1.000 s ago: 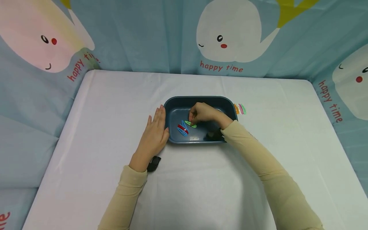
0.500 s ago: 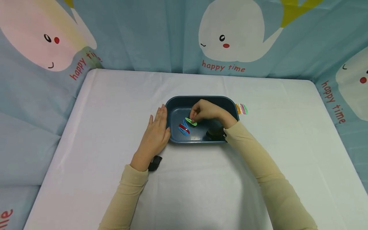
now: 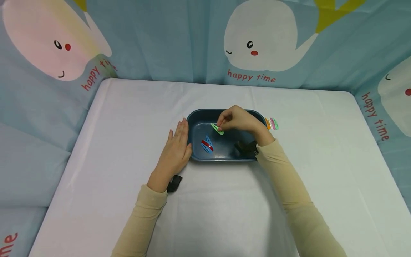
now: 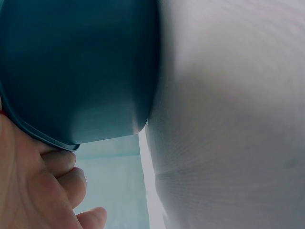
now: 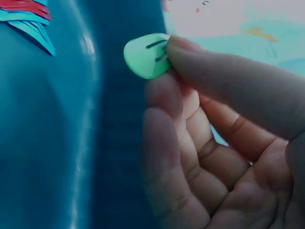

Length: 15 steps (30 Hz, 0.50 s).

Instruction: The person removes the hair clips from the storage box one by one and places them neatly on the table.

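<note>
My right hand (image 3: 240, 119) pinches a light-green hair clip (image 3: 217, 129) between thumb and forefinger, its other fingers curled in towards the palm. I hold the clip over the far middle part of a dark blue tray (image 3: 221, 151), tilted so that its left end points away from me and its rounded right end towards me. The right wrist view shows that rounded end sticking out past my thumb tip, clear of the tray's floor.

My left hand (image 3: 174, 150) lies along the left end of the tray, fingers straight and pointing to the far side, thumb spread towards the near left corner; it grasps nothing. The left wrist view shows these fingers against the tray's rim.

In the left half of the tray, nearer to me than the green clip and apart from it, is a small pile of blue and red clips (image 3: 207, 145). The red seems to lie across the blue, though the pile is too small in the head view for me to count the pieces.

Just beside the tray's right end, a row of clips (image 3: 273, 123) in orange, pink and green rests on the white surface (image 3: 327, 160).
</note>
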Each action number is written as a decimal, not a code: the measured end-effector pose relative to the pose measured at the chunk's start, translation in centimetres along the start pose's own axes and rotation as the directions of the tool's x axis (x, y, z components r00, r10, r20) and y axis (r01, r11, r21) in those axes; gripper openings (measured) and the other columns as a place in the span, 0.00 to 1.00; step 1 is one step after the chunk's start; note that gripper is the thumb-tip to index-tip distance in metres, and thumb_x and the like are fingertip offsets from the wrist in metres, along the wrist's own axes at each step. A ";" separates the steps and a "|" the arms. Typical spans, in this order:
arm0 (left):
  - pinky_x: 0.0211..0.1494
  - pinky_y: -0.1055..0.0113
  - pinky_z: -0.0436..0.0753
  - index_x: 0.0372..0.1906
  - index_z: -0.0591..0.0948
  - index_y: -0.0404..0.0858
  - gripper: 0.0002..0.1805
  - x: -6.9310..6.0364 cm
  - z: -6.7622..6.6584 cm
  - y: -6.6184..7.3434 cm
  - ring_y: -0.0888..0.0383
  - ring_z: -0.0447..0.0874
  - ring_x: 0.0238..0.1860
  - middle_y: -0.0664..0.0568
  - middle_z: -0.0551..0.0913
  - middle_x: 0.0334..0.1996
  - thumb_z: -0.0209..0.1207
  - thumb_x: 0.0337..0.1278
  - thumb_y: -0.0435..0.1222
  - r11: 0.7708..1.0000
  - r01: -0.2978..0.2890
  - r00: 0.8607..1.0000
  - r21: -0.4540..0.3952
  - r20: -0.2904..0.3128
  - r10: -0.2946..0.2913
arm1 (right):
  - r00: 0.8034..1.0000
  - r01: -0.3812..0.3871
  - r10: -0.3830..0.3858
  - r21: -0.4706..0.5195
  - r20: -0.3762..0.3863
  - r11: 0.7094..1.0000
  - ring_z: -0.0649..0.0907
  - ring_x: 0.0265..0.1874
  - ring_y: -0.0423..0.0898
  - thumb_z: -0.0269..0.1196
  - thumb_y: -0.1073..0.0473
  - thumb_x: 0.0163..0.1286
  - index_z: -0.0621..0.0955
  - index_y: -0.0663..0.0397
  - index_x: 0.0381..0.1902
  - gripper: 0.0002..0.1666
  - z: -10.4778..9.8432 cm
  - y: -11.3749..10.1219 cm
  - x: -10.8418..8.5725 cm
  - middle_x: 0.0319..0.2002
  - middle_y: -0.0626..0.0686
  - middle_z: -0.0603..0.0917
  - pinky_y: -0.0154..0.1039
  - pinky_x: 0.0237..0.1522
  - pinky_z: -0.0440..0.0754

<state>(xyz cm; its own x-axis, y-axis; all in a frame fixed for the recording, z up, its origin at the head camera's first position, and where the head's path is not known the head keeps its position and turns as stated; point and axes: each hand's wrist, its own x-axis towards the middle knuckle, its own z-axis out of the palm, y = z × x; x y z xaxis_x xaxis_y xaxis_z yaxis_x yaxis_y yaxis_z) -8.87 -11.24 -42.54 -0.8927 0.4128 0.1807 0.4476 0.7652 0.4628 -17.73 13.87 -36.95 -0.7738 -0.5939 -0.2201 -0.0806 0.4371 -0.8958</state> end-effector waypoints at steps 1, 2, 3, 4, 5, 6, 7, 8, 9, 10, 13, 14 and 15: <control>0.69 0.43 0.46 0.73 0.44 0.29 0.36 0.0 0.0 0.0 0.49 0.42 0.73 0.41 0.44 0.74 0.42 0.65 0.37 1.000 -0.001 1.000 -0.001 0.000 0.001 | 1.000 0.000 0.000 0.003 -0.007 1.000 0.81 0.30 0.59 0.65 0.69 0.59 0.82 0.69 0.32 0.05 -0.1 -0.1 -0.2 0.26 0.55 0.84 0.42 0.36 0.80; 0.69 0.43 0.46 0.73 0.45 0.28 0.36 0.0 0.0 0.0 0.49 0.42 0.73 0.41 0.44 0.74 0.42 0.65 0.37 1.000 -0.002 1.000 -0.002 0.000 0.002 | 1.000 0.000 0.000 0.009 -0.013 1.000 0.81 0.31 0.61 0.65 0.69 0.59 0.82 0.69 0.32 0.05 -0.3 -0.1 -0.4 0.27 0.55 0.84 0.43 0.37 0.80; 0.69 0.43 0.46 0.73 0.45 0.28 0.36 0.0 0.0 0.0 0.49 0.42 0.73 0.41 0.45 0.74 0.42 0.64 0.37 1.000 -0.004 1.000 -0.003 -0.001 0.004 | 1.000 0.003 -0.002 0.012 -0.021 1.000 0.81 0.31 0.61 0.65 0.69 0.59 0.82 0.69 0.32 0.05 -0.5 0.0 -0.7 0.26 0.55 0.84 0.44 0.37 0.80; 0.69 0.44 0.46 0.73 0.45 0.28 0.36 0.0 0.0 0.0 0.49 0.42 0.73 0.41 0.45 0.74 0.42 0.64 0.37 1.000 -0.004 1.000 -0.004 -0.002 0.004 | 0.999 0.007 -0.006 0.016 -0.031 1.000 0.81 0.31 0.61 0.65 0.69 0.59 0.82 0.69 0.32 0.05 -0.7 0.0 -0.9 0.26 0.54 0.84 0.44 0.37 0.80; 0.69 0.44 0.46 0.73 0.45 0.28 0.36 0.0 0.0 0.0 0.48 0.42 0.73 0.40 0.45 0.73 0.42 0.64 0.37 1.000 -0.006 1.000 -0.003 -0.003 0.006 | 0.999 0.007 -0.006 0.020 -0.043 1.000 0.80 0.31 0.61 0.65 0.69 0.58 0.82 0.69 0.32 0.05 -0.9 0.1 -1.2 0.26 0.54 0.84 0.44 0.37 0.80; 0.69 0.44 0.46 0.73 0.45 0.28 0.36 0.0 0.0 0.0 0.48 0.42 0.73 0.41 0.45 0.73 0.42 0.64 0.37 1.000 -0.007 1.000 -0.004 -0.003 0.007 | 0.998 0.006 -0.005 0.022 -0.055 1.000 0.81 0.31 0.61 0.65 0.69 0.58 0.82 0.70 0.32 0.05 -1.1 0.2 -1.5 0.26 0.55 0.84 0.45 0.38 0.80; 0.69 0.44 0.46 0.73 0.45 0.28 0.36 0.0 0.0 0.1 0.48 0.42 0.73 0.41 0.45 0.73 0.42 0.64 0.37 1.000 -0.007 1.000 -0.003 -0.002 0.007 | 0.998 0.007 -0.005 0.023 -0.067 1.000 0.81 0.31 0.60 0.65 0.69 0.58 0.82 0.70 0.32 0.06 -1.3 0.3 -1.8 0.27 0.55 0.84 0.45 0.38 0.80; 0.69 0.44 0.46 0.73 0.45 0.28 0.36 0.0 0.0 0.1 0.48 0.42 0.73 0.40 0.45 0.73 0.42 0.64 0.37 1.000 -0.007 1.000 -0.002 -0.002 0.007 | 0.997 0.006 -0.004 0.025 -0.081 1.000 0.81 0.31 0.60 0.65 0.69 0.58 0.82 0.70 0.32 0.06 -1.5 0.4 -2.1 0.27 0.55 0.84 0.46 0.38 0.80; 0.69 0.44 0.46 0.73 0.45 0.28 0.36 0.0 -0.1 0.1 0.48 0.42 0.73 0.40 0.45 0.73 0.42 0.65 0.37 1.000 -0.007 1.000 -0.001 -0.001 0.007 | 0.995 0.005 -0.003 0.021 -0.096 1.000 0.81 0.30 0.60 0.66 0.69 0.58 0.82 0.70 0.33 0.06 -1.7 0.6 -2.5 0.27 0.55 0.84 0.46 0.38 0.80; 0.70 0.44 0.46 0.73 0.45 0.28 0.36 0.0 -0.1 0.1 0.48 0.42 0.73 0.41 0.45 0.73 0.42 0.65 0.37 1.000 -0.006 1.000 -0.002 0.001 0.006 | 0.994 0.002 0.000 0.019 -0.111 1.000 0.81 0.30 0.59 0.66 0.68 0.59 0.82 0.70 0.33 0.06 -1.9 0.7 -2.8 0.27 0.55 0.84 0.46 0.38 0.80; 0.70 0.44 0.46 0.73 0.45 0.28 0.36 -0.1 -0.1 0.1 0.49 0.41 0.73 0.41 0.45 0.74 0.42 0.65 0.37 1.000 -0.003 1.000 -0.002 0.003 0.003 | 0.987 -0.008 0.011 0.020 -0.159 1.000 0.80 0.30 0.57 0.66 0.67 0.59 0.83 0.69 0.34 0.07 -2.4 1.0 -3.9 0.27 0.55 0.84 0.44 0.37 0.79; 0.70 0.44 0.46 0.73 0.45 0.28 0.36 -0.1 -0.1 0.1 0.49 0.41 0.74 0.41 0.45 0.74 0.42 0.65 0.37 1.000 -0.002 1.000 -0.001 0.003 0.002 | 0.984 -0.012 0.016 0.022 -0.176 1.000 0.80 0.30 0.57 0.66 0.67 0.59 0.83 0.69 0.34 0.07 -2.5 1.0 -4.3 0.27 0.54 0.84 0.44 0.37 0.78; 0.70 0.44 0.46 0.73 0.45 0.28 0.36 -0.1 -0.1 0.2 0.49 0.41 0.74 0.41 0.45 0.74 0.42 0.65 0.37 1.000 -0.001 1.000 -0.001 0.004 0.001 | 0.981 -0.013 0.018 0.024 -0.192 1.000 0.80 0.30 0.57 0.66 0.67 0.59 0.83 0.69 0.34 0.07 -2.7 1.1 -4.7 0.27 0.54 0.84 0.44 0.37 0.78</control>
<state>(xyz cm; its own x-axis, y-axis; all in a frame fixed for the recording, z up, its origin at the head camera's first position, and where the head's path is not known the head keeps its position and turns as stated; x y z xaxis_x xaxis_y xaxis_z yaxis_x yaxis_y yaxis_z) -8.74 -11.21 -42.38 -0.8919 0.4157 0.1781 0.4487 0.7642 0.4634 -15.87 18.93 -35.86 -0.8814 -0.4452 -0.1577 -0.0551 0.4286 -0.9018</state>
